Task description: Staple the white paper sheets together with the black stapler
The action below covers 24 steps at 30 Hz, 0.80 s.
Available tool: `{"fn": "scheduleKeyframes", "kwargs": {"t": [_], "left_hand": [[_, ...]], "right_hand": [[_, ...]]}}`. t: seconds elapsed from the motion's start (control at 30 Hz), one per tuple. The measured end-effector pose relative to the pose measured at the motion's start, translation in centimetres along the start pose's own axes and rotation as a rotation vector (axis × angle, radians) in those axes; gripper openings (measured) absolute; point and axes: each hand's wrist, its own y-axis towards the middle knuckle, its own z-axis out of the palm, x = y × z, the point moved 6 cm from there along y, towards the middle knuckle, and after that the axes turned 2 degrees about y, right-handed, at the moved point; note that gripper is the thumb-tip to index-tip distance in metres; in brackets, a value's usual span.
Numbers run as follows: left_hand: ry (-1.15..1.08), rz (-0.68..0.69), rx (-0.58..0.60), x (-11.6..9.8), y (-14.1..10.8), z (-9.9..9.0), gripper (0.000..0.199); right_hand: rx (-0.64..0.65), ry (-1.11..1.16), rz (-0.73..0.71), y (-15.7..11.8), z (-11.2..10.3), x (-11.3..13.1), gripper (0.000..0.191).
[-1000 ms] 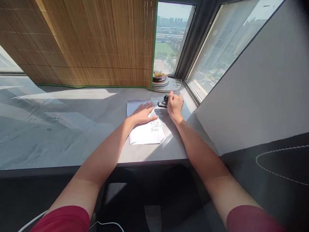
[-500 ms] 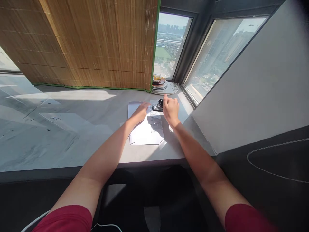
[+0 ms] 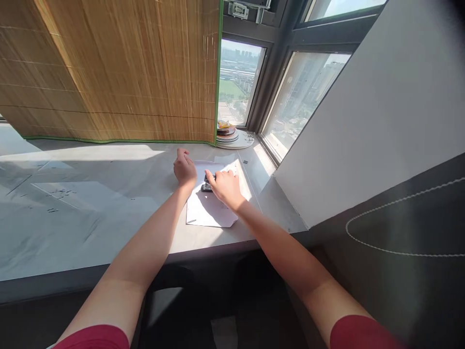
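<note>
White paper sheets (image 3: pixel 203 213) lie on the pale sill top, half in sun and half in shadow. My right hand (image 3: pixel 225 186) is over them, fingers wrapped around a small black stapler (image 3: pixel 207 187) whose jaw end points left. The stapler is low over the upper part of the sheets; I cannot tell whether paper is between its jaws. By the sheets' upper left edge, my left hand (image 3: pixel 184 168) is closed with its fingers curled. Whatever it may hold is hidden.
Stacked plates (image 3: pixel 234 139) stand in the corner by the window. A bamboo blind (image 3: pixel 127 72) hangs behind the sill. Small dark bits (image 3: pixel 61 194) are scattered on the sill at left. At right are a grey wall (image 3: pixel 363 106) and a looped cord (image 3: pixel 363 241).
My left hand has come off the sheets to their left edge and curled shut. My right hand has moved left and down with the stapler. The view has shifted right.
</note>
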Motion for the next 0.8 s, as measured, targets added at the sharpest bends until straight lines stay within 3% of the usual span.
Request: {"fn": "scheduleKeyframes", "kwargs": {"t": [0.1, 0.23, 0.37, 0.43, 0.5, 0.63, 0.8], "left_hand": [[-0.008, -0.009, 0.014, 0.0, 0.0, 0.1, 0.031], [-0.001, -0.005, 0.056, 0.0, 0.0, 0.4, 0.030], [0.004, -0.004, 0.063, 0.2, 0.1, 0.5, 0.031], [0.002, -0.001, 0.077, 0.2, 0.1, 0.6, 0.031], [0.009, -0.006, 0.083, 0.3, 0.2, 0.6, 0.032], [0.017, -0.021, 0.069, 0.6, 0.3, 0.4, 0.035], [-0.031, -0.038, 0.055, 1.2, 0.4, -0.1, 0.034]], "right_hand": [[-0.115, -0.072, 0.270, -2.8, -1.3, -3.6, 0.074], [-0.156, -0.055, 0.274, -5.2, -2.9, -7.8, 0.066], [-0.303, 0.242, 0.231, -3.3, -6.0, -12.7, 0.069], [-0.315, 0.258, 0.198, -1.1, -6.8, -14.6, 0.061], [-0.195, 0.202, 0.111, 1.2, -6.0, -15.4, 0.051], [0.091, 0.041, 0.059, 3.3, -1.3, -15.9, 0.056], [0.147, -0.042, 0.068, 4.3, 2.2, -14.8, 0.066]]}}
